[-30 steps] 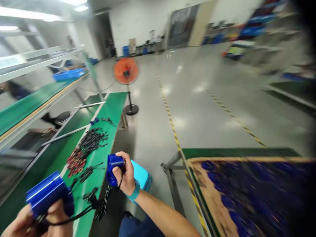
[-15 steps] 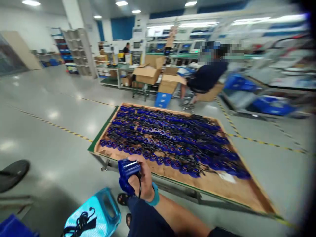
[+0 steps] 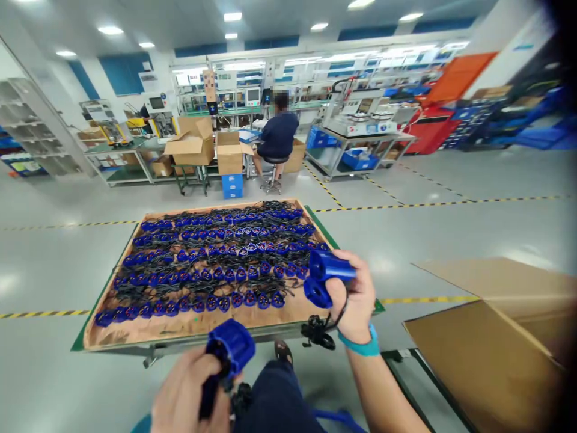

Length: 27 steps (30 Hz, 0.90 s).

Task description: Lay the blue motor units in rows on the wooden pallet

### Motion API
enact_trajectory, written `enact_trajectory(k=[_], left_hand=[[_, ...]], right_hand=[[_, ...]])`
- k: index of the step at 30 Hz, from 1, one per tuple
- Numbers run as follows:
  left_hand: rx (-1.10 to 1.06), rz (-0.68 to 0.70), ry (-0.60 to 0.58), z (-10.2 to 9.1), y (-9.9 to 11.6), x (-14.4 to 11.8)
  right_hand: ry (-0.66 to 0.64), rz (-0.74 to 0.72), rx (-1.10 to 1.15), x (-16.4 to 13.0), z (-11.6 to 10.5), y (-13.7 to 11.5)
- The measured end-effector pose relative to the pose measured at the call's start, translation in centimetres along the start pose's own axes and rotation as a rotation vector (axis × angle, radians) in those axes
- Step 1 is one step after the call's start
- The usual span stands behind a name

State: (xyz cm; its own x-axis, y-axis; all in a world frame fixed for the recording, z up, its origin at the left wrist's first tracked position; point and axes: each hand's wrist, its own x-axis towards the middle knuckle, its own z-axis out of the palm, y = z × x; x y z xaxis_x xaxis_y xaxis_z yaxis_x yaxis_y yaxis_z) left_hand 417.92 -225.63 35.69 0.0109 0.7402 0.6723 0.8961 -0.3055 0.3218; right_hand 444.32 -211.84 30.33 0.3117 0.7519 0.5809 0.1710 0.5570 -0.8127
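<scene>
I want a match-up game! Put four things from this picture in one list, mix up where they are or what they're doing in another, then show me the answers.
1. Turquoise wristband
2. Shallow brown wooden tray
3. Person in navy shirt
4. Bare left hand

A. Sitting on a stool
B. Gripping one blue plastic part
C. Around the right wrist
D. Under rows of blue pieces

Pairs: 1-C, 2-D, 3-A, 4-B

Site: factory assembly workshop. Evidence: yellow-and-black striped tape [image 3: 428,299] across glossy grey floor [image 3: 396,246]; ranks of like blue housings [image 3: 224,302] with black cables [image 3: 135,291] in a wooden-rimmed tray [image 3: 180,325]; co-worker [image 3: 278,133] on stool [image 3: 276,160]; cardboard boxes [image 3: 229,157]; storage rack [image 3: 33,117]; ceiling lights [image 3: 233,17].
</scene>
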Motion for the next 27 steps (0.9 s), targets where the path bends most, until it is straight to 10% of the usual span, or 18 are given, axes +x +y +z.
enact_trajectory(k=[6,11,15,19,22,27], left_hand=[[-0.367,0.105,-0.181,14.2,8.9,4.7],[-0.590,-0.118,-0.186,23.7,16.5,7.9],[-0.559,-0.629,-0.168,28.8,19.2,8.3],[-0.294,-1.039,-0.198,33.8,17.2,4.8],[-0.097,-1.183,-0.260,36.9,14.8,0.2],[0.083,-1.245,-0.430,38.9,13.2,-5.1]], right_hand=[[-0.004,-0.078,-0.135,9.0,-9.5,5.3],[-0.285,-0.099,-0.182,17.4,-11.5,9.1],[-0.727,-0.187,-0.233,22.0,-7.2,14.6],[-1.209,-0.282,-0.597,20.7,-0.1,21.8],[-1.487,-0.373,-0.813,17.0,4.0,26.2],[-1.584,-0.420,-0.817,12.5,6.6,30.4]])
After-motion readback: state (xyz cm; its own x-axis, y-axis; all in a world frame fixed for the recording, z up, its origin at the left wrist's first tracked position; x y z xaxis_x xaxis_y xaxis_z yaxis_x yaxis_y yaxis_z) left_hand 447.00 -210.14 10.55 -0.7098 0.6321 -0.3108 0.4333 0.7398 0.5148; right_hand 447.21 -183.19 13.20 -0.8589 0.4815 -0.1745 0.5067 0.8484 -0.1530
